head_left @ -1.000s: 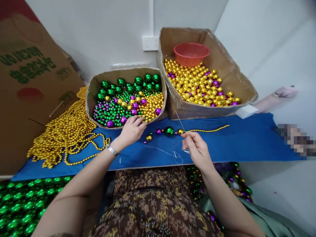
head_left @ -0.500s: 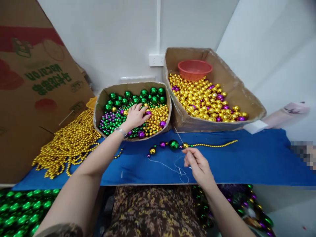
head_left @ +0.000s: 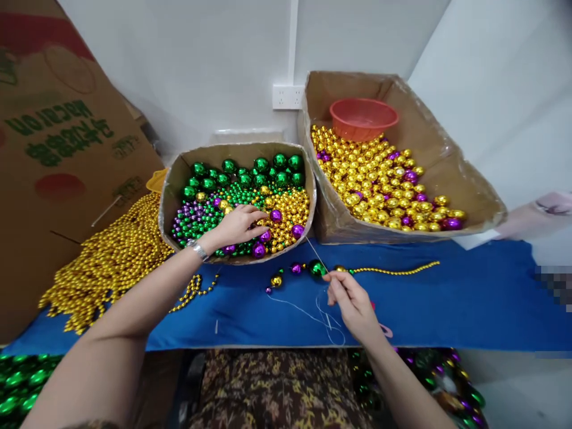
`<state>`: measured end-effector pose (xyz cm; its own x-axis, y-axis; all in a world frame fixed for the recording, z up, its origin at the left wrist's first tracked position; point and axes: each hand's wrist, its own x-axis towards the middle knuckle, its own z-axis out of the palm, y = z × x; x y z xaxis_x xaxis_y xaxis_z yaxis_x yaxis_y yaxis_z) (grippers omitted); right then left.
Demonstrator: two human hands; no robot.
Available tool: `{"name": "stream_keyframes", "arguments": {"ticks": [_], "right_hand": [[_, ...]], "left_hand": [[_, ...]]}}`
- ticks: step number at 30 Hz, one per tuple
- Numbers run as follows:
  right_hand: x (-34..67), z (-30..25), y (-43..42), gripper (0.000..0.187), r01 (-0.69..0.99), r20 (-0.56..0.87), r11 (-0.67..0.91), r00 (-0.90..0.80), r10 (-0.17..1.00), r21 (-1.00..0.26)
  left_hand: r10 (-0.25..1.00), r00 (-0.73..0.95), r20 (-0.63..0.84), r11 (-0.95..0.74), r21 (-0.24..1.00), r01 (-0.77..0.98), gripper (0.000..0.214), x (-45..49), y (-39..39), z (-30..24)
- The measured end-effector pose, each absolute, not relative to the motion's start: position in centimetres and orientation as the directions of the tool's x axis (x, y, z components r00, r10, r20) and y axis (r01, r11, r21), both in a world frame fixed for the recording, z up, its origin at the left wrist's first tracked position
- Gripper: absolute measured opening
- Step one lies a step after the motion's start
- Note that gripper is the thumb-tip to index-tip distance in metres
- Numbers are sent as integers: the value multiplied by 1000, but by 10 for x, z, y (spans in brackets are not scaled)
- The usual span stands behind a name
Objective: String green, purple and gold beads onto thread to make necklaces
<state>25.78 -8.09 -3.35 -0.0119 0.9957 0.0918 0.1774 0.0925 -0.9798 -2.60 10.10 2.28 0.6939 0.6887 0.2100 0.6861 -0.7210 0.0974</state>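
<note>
My left hand is over the cardboard box of mixed beads, fingers stretched and thumb apart. Its fingertips touch or hover just above small gold beads and larger purple balls; whether one is between them is hard to see. In my right hand, a long thin needle is pinched, its tip slanting up and left. Behind that hand lies a strand of gold beads, leading into larger balls, including a green ball. Thin thread trails from the strand's left end.
To the right stands a larger carton of gold and purple balls, with a red basin inside. Gold bead strands are heaped at left beside a tall carton. Pink handles show beside my right wrist on the blue cloth.
My left hand has turned and dipped lower among the beads, its fingers less spread. My right hand still pinches the needle and has shifted slightly left and down. The view has shifted a little.
</note>
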Motion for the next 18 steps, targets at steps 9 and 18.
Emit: {"name": "stream_keyframes", "arguments": {"ticks": [9, 18], "right_hand": [[254, -16, -68, 25, 211, 119, 101, 75, 990, -972], [235, -5, -63, 28, 183, 144, 119, 126, 982, -976]], "left_hand": [[681, 695, 232, -720, 38, 693, 41, -42, 76, 40], [533, 836, 132, -846, 87, 526, 51, 44, 91, 29]]}}
